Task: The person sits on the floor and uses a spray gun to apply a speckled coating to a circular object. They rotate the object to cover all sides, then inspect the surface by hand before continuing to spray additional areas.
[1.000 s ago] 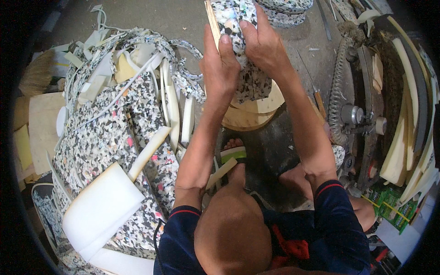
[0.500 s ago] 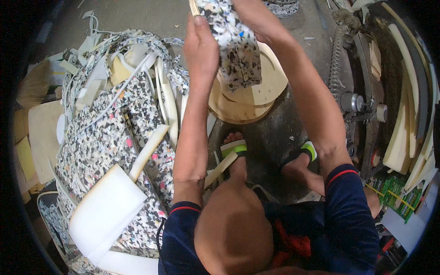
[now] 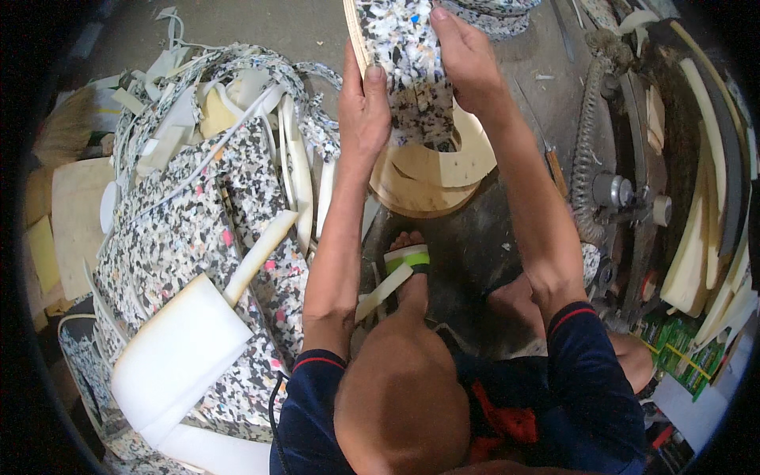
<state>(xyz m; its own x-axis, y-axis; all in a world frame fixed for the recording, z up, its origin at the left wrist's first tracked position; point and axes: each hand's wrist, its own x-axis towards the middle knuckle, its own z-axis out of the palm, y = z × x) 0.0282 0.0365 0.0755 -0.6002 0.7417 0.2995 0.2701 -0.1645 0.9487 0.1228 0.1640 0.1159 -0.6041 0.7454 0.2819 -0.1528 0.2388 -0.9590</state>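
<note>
Both hands hold up a thick block of speckled black-and-white foam [image 3: 408,67] at the top of the view; its far end is cut off by the picture's edge. A plywood layer [image 3: 355,36] runs along the block's left side, where my left hand [image 3: 367,107] is closed with its thumb against the edge. My right hand [image 3: 469,63] clasps the right side, thumb on the near face. Below the block, curved plywood pieces [image 3: 427,190] lie stacked on the floor, partly hidden by it.
At left stands a heap of speckled foam slabs [image 3: 174,214] with a white foam piece [image 3: 186,352] on top. A wooden-handled tool [image 3: 556,172] lies beyond my right forearm. Further right are a ribbed hose [image 3: 587,150], metal machine parts [image 3: 613,190] and long foam strips [image 3: 697,229].
My hands and the block have shifted a little to the right in view. More of my right hand now shows, and the wooden-handled tool has come out from behind my right arm.
</note>
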